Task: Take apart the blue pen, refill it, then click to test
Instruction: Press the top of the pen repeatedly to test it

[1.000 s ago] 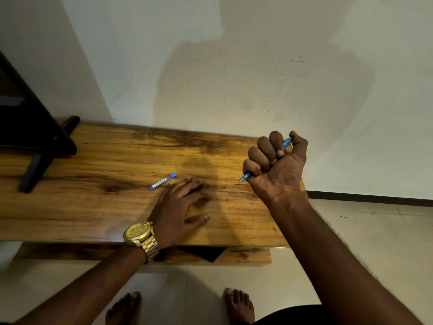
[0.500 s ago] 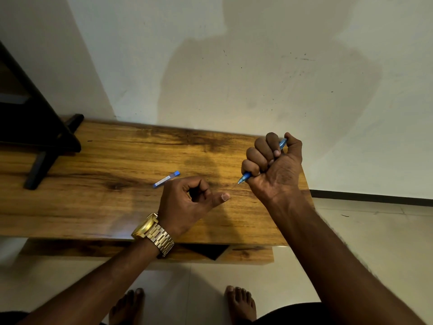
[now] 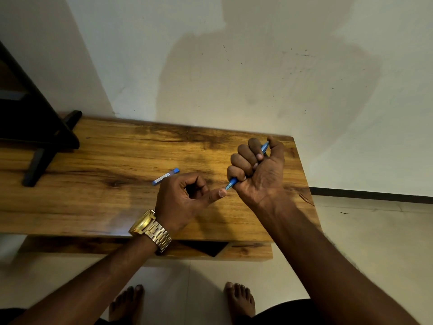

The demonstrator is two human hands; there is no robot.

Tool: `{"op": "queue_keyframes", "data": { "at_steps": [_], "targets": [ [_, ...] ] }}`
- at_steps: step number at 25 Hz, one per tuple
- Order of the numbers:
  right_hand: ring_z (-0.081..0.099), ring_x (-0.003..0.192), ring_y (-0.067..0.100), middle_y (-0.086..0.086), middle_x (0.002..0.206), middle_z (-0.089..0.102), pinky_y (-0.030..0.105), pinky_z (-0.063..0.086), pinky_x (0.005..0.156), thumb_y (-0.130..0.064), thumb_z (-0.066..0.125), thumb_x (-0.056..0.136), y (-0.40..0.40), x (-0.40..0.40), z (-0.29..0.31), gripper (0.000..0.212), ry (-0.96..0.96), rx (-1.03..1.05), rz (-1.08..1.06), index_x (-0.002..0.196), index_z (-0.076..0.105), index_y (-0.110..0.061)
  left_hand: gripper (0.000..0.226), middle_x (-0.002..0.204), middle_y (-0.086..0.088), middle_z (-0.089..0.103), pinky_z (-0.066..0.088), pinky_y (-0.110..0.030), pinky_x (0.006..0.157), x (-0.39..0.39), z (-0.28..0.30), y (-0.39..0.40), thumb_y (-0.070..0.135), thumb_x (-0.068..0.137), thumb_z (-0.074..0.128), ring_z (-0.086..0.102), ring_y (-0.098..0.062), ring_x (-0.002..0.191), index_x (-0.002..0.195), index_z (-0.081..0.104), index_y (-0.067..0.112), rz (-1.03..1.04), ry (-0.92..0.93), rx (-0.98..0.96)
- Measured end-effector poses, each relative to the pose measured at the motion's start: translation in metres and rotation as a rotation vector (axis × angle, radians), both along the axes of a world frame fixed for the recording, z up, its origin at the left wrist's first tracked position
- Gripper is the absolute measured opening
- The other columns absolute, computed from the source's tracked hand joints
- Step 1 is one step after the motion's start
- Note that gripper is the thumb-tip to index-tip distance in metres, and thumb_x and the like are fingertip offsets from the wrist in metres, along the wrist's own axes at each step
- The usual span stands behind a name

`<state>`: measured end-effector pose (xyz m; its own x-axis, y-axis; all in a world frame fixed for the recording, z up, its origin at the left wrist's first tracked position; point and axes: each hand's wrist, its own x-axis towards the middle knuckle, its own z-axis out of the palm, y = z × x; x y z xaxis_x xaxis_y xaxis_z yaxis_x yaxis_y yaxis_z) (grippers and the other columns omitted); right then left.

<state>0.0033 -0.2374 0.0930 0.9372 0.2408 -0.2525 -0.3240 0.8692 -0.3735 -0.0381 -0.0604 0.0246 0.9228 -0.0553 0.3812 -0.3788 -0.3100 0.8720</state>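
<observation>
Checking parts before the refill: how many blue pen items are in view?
2: the blue pen gripped in the right hand, and a small blue-capped tube lying on the table beyond the left hand. Fists may hide more.

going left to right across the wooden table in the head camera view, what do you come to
Black stand foot → small clear tube with blue cap lying on the wooden table → left hand, loosely curled, gold wristwatch on its wrist → right hand fisted around the blue pen.
</observation>
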Motion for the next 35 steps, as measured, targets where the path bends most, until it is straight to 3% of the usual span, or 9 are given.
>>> {"op": "queue_keyframes", "data": {
  "at_steps": [4, 7, 10, 14, 18, 24, 28, 32, 35],
  "targets": [
    [0.025, 0.042, 0.006, -0.007, 0.052, 0.033, 0.02, 0.022, 0.044, -0.062, 0.043, 0.109, 0.01, 0.002, -0.004, 0.06, 0.065, -0.04, -0.009, 0.07, 0.047, -0.018, 0.046, 0.062, 0.007, 0.068, 0.046, -0.026, 0.049, 0.002, -0.005, 0.004, 0.068, 0.08, 0.079, 0.059, -0.014, 0.053, 0.068, 0.068, 0.025, 0.079, 0.005, 0.04],
    [0.053, 0.055, 0.01, 0.0, 0.069, 0.053, 0.024, 0.047, 0.054, -0.041, 0.049, 0.114, 0.016, 0.007, -0.012, 0.042, 0.078, -0.26, 0.023, 0.092, 0.065, -0.01, 0.03, 0.081, 0.017, 0.077, 0.042, -0.01, 0.053, 0.001, -0.006, 0.008, 0.059, 0.082, 0.082, 0.066, -0.009, 0.061, 0.087, 0.079, 0.03, 0.128, -0.003, 0.042],
    [0.066, 0.077, 0.015, 0.004, 0.085, 0.066, 0.032, 0.06, 0.07, -0.022, 0.061, 0.111, 0.012, 0.013, -0.021, 0.026, 0.02, -0.566, 0.098, 0.111, 0.082, -0.008, 0.018, 0.092, 0.024, 0.08, 0.048, -0.014, 0.056, 0.0, -0.006, 0.012, 0.05, 0.088, 0.08, 0.072, -0.01, 0.067, 0.099, 0.082, 0.035, 0.146, -0.001, 0.046],
    [0.068, 0.075, 0.013, 0.0, 0.077, 0.07, 0.029, 0.06, 0.073, -0.019, 0.072, 0.105, 0.006, 0.021, -0.042, 0.015, -0.105, -1.023, 0.049, 0.101, 0.082, -0.009, 0.016, 0.086, 0.027, 0.078, 0.057, -0.021, 0.068, -0.002, -0.013, 0.017, 0.051, 0.089, 0.078, 0.072, -0.004, 0.066, 0.093, 0.083, 0.037, 0.196, 0.075, 0.174],
    [0.082, 0.072, 0.015, 0.003, 0.078, 0.082, 0.033, 0.069, 0.071, -0.024, 0.088, 0.092, 0.008, 0.025, -0.061, 0.013, -0.128, -1.521, 0.027, 0.092, 0.08, -0.015, 0.018, 0.072, 0.028, 0.072, 0.057, -0.026, 0.057, -0.001, -0.021, 0.025, 0.059, 0.086, 0.076, 0.068, 0.009, 0.068, 0.089, 0.081, 0.042, 0.21, 0.197, 0.474],
    [0.078, 0.06, 0.008, -0.001, 0.067, 0.079, 0.023, 0.065, 0.061, -0.029, 0.098, 0.08, 0.015, 0.031, -0.086, 0.022, -0.224, -1.823, 0.085, 0.077, 0.078, -0.019, 0.016, 0.094, 0.015, 0.077, 0.049, -0.016, 0.068, 0.008, -0.03, 0.032, 0.05, 0.091, 0.076, 0.064, 0.001, 0.081, 0.096, 0.078, 0.035, 0.074, 0.138, 0.695],
    [0.071, 0.055, 0.002, -0.005, 0.063, 0.075, 0.017, 0.055, 0.053, -0.039, 0.099, 0.077, 0.014, 0.036, -0.092, 0.029, -0.265, -1.911, 0.093, 0.072, 0.076, -0.022, 0.02, 0.105, 0.011, 0.069, 0.061, -0.04, 0.079, 0.014, -0.032, 0.036, 0.048, 0.094, 0.073, 0.066, -0.01, 0.094, 0.105, 0.071, 0.032, 0.0, 0.128, 0.746],
    [0.064, 0.056, 0.0, -0.008, 0.062, 0.069, 0.01, 0.043, 0.044, -0.047, 0.096, 0.078, 0.013, 0.035, -0.089, 0.036, -0.27, -1.993, 0.13, 0.066, 0.069, -0.027, 0.042, 0.128, 0.004, 0.057, 0.061, -0.044, 0.082, 0.01, -0.041, 0.039, 0.059, 0.099, 0.054, 0.06, -0.017, 0.114, 0.13, 0.059, 0.031, 0.049, 0.093, 0.947],
    [0.065, 0.06, 0.0, -0.009, 0.065, 0.07, 0.009, 0.042, 0.044, -0.049, 0.094, 0.082, 0.009, 0.033, -0.082, 0.035, -0.271, -2.013, 0.166, 0.068, 0.069, -0.027, 0.041, 0.127, 0.003, 0.057, 0.062, -0.043, 0.078, 0.009, -0.041, 0.042, 0.056, 0.098, 0.055, 0.061, -0.018, 0.113, 0.13, 0.059, 0.031, 0.038, 0.053, 0.938]
  ]
}}
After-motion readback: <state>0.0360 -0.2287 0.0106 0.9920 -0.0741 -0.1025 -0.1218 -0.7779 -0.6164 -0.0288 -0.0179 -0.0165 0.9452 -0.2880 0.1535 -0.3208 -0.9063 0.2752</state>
